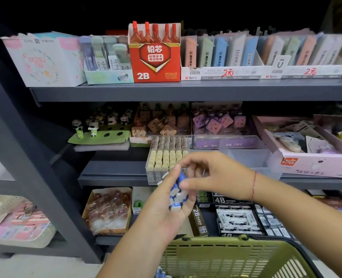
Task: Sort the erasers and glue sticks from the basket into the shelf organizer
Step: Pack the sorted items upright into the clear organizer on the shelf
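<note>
In front of the dark shelving, in the head view, the left hand (164, 209) is holding up a small pile of blue-and-white erasers (177, 190), its fingers (173, 177) curling round them from the left and cupping them against the palm. The pile is standing roughly upright along those fingers, its long axis running from the palm up toward the fingertips.

The right hand (212, 173) is reaching in from the right. Its fingers (194, 169) are bending down over the top of the pile, and the thumb is touching the pile's right side. The picture is blurred there, so I cannot tell whether they are already pinching one eraser or only feeling for it.

The green basket (216, 240) is sitting low in the frame, just beneath both wrists, with a few more blue pieces showing at its left edge.

The clear organizer (244, 155) is standing on the middle shelf (113, 177), beyond the hands and slightly above them. Its left section is already carrying rows of beige erasers (166, 157), and the open sections are lying up and to the right.

The right hand is nearer those open sections, so it looks the better placed to carry an eraser forward and rightward while the left is keeping the pile.
</note>
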The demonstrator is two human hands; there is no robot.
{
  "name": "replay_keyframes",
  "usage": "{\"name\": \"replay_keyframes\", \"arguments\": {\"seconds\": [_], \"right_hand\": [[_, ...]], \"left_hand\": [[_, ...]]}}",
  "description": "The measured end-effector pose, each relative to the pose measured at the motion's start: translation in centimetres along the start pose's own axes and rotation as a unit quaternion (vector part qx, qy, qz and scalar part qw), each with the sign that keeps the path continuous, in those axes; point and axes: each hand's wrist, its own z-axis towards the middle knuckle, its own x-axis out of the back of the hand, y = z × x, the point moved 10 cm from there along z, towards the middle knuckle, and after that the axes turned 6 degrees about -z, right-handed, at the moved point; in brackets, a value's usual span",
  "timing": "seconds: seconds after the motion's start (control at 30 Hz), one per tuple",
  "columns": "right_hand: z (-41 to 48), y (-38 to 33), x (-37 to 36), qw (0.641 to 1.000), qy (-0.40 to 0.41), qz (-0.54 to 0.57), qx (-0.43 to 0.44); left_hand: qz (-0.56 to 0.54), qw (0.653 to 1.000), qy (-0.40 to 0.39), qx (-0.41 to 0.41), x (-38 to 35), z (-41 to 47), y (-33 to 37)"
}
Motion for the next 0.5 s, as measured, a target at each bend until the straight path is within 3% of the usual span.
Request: {"name": "replay_keyframes", "arguments": {"seconds": [0.2, 0.33, 0.43, 0.5], "right_hand": [[-0.1, 1.5, -1.1, 0.994, -0.024, 0.097, -0.032], [-0.5, 2.5, 0.9, 0.977, 0.01, 0.205, -0.062], [-0.6, 4.6, 4.3, 0.98, 0.078, 0.155, -0.101], [-0.3, 5.7, 7.8, 0.986, 0.134, 0.009, -0.102]], "left_hand": [[0.032, 0.999, -0.011, 0.001, -0.1, -0.2, -0.2], [0.018, 1.0, 0.01, 0.004, 0.3, 0.1, 0.1], [0.022, 0.999, 0.033, 0.007, 0.6, 0.0, 0.3], [0.023, 0.999, 0.044, 0.011, 0.9, 0.0, 0.2]]}}
